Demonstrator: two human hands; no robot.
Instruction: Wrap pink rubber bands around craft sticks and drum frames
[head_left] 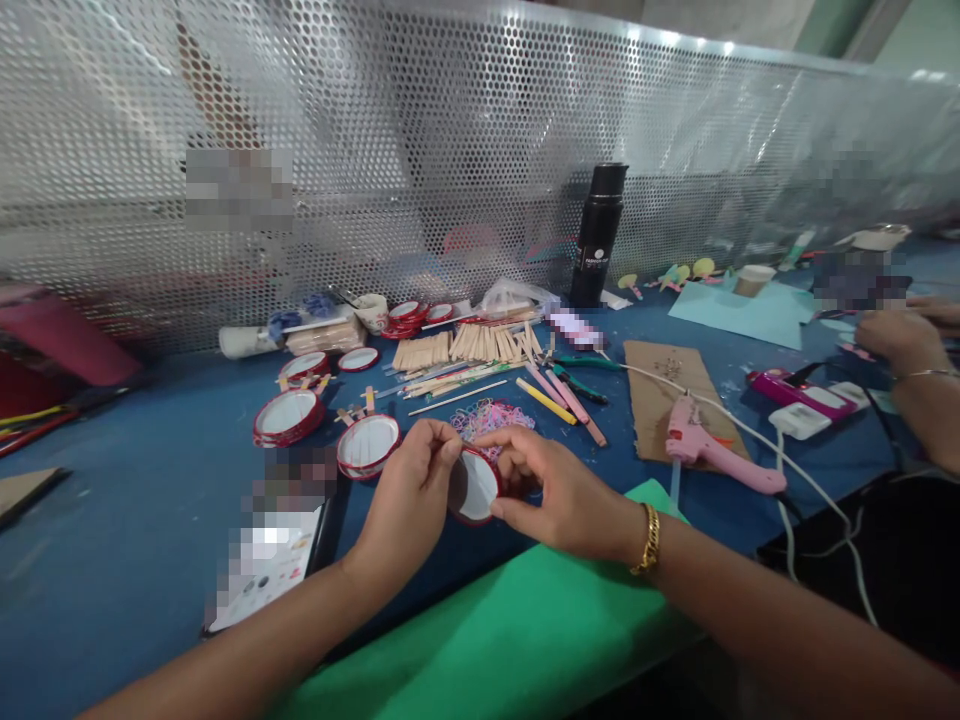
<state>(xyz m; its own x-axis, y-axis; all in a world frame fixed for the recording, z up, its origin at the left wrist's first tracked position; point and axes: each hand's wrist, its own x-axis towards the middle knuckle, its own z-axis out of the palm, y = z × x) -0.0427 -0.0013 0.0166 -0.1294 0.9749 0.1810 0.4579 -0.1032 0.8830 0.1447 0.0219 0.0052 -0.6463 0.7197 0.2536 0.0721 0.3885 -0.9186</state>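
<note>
Between my two hands is a small round disc (pixel 478 487) with a pale face and a red rim, tilted toward me. My left hand (pixel 415 485) pinches it at its upper left edge, fingers closed. The thumb and fingers of my right hand (pixel 562 490) grip its right side and top. Just behind lies a heap of thin, colourful bands (pixel 495 415). Left of my hands sit similar red-rimmed discs (pixel 368 443) in a stack, with short wooden sticks at the far edge. Another stack of discs (pixel 289 415) stands farther left.
Wooden sticks (pixel 487 343), green-handled pliers (pixel 581 385) and a black bottle (pixel 598 235) stand or lie behind. On the right are cardboard (pixel 660 370), a pink glue gun (pixel 712 450) with a white cord, and a co-worker's hand (pixel 900 335). A phone or tablet (pixel 274 570) lies left; green sheet (pixel 510 640) in front.
</note>
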